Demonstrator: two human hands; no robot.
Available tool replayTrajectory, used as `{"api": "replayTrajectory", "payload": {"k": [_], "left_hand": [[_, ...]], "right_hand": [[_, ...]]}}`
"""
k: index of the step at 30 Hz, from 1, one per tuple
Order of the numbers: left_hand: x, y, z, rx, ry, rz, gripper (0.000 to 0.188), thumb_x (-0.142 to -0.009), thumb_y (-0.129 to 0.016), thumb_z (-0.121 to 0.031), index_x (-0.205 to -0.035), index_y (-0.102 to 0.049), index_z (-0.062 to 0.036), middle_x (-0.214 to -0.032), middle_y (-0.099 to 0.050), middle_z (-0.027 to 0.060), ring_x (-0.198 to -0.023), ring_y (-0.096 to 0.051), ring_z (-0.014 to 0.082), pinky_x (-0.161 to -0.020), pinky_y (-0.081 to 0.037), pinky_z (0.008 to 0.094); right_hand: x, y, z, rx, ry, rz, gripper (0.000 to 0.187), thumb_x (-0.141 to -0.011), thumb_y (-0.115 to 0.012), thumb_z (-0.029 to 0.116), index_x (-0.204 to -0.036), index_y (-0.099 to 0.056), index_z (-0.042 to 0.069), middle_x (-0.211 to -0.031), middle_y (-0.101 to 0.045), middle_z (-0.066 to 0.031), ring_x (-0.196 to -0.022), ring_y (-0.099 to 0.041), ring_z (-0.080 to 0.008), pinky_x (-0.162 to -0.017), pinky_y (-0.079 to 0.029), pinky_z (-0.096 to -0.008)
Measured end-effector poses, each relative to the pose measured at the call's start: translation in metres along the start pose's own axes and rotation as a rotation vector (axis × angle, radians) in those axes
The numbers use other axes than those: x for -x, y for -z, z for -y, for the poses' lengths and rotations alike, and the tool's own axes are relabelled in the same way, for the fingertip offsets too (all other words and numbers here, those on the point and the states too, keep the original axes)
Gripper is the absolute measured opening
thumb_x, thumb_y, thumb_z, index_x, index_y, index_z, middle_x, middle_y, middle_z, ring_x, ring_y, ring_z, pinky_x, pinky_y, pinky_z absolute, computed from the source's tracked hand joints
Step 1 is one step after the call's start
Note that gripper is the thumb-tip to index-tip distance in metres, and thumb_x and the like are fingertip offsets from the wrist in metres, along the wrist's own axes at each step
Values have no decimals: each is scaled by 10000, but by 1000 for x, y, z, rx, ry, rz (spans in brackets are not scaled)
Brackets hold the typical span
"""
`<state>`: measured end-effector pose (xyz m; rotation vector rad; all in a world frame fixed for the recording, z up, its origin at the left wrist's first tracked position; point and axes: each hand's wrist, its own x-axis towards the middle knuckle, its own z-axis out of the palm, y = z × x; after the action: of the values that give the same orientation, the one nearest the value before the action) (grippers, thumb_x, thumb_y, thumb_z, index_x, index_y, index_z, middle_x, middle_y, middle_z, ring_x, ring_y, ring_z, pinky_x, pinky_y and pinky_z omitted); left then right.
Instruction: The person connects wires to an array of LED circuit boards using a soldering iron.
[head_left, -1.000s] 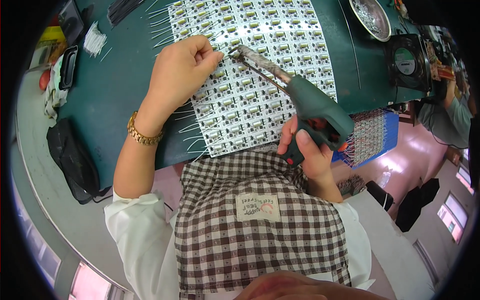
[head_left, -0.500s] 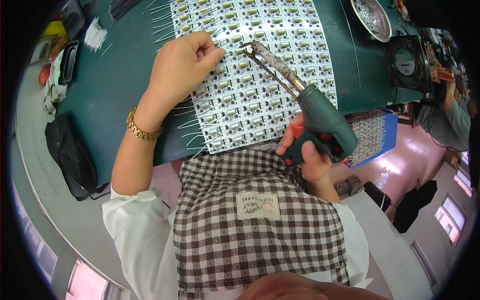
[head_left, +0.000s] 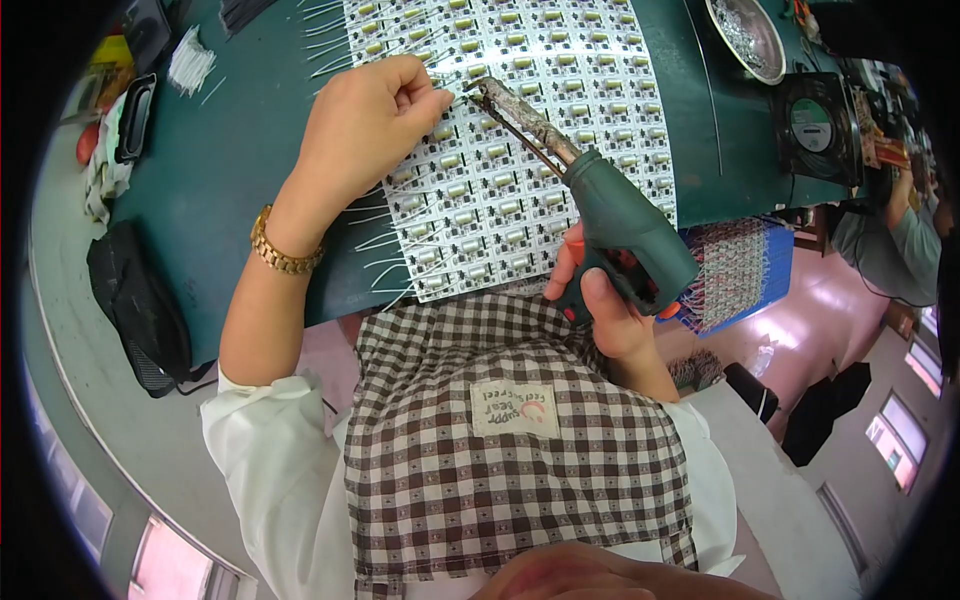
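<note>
A large white sheet of circuit boards (head_left: 545, 235), set with small yellowish and black parts, lies on the green table. My left hand (head_left: 372, 120) rests over its left part, thumb and forefinger pinched on a thin white wire, mostly hidden by the fingers. My right hand (head_left: 618, 318) grips the dark green, pistol-shaped soldering iron (head_left: 630, 235) from below. Its crusted metal tip is close to my left fingertips, over the boards; whether it touches cannot be made out. More white wires (head_left: 385, 240) stick out past the sheet's left edge.
A bundle of white wires (head_left: 190, 62) lies at the far left, near a black pouch (head_left: 140, 310). A metal dish (head_left: 745, 40) and a black fan (head_left: 815, 128) stand at the right. A blue bin (head_left: 775, 265) sits below the table edge. Another person's sleeve (head_left: 895, 250) shows far right.
My right hand has brought the soldering iron left and slightly up, so its tip is closer to my left fingertips. My left hand has shifted only slightly, still pinched.
</note>
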<state>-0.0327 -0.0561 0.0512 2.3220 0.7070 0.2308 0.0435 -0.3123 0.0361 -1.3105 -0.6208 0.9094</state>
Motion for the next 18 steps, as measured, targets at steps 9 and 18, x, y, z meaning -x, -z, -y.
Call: {"api": "replayTrajectory", "payload": {"k": [9, 18], "left_hand": [[-5, 6, 1, 93, 54, 72, 268, -786, -679, -253, -701, -602, -11, -558, -567, 43, -495, -527, 125, -505, -423, 281], [-5, 6, 4, 66, 25, 85, 268, -775, -689, -245, -710, -606, 2, -557, -543, 49, -502, -490, 119, -511, -417, 274]], "right_hand": [[6, 12, -12, -84, 108, 89, 367, -876, -574, 97, -1217, -464, 18, -869, -582, -93, -695, -576, -150, -612, -465, -280], [5, 6, -1, 178, -44, 80, 441, -844, -579, 332, -1131, -486, 9, -755, -564, -94, -630, -549, -154, -578, -432, -290]]}}
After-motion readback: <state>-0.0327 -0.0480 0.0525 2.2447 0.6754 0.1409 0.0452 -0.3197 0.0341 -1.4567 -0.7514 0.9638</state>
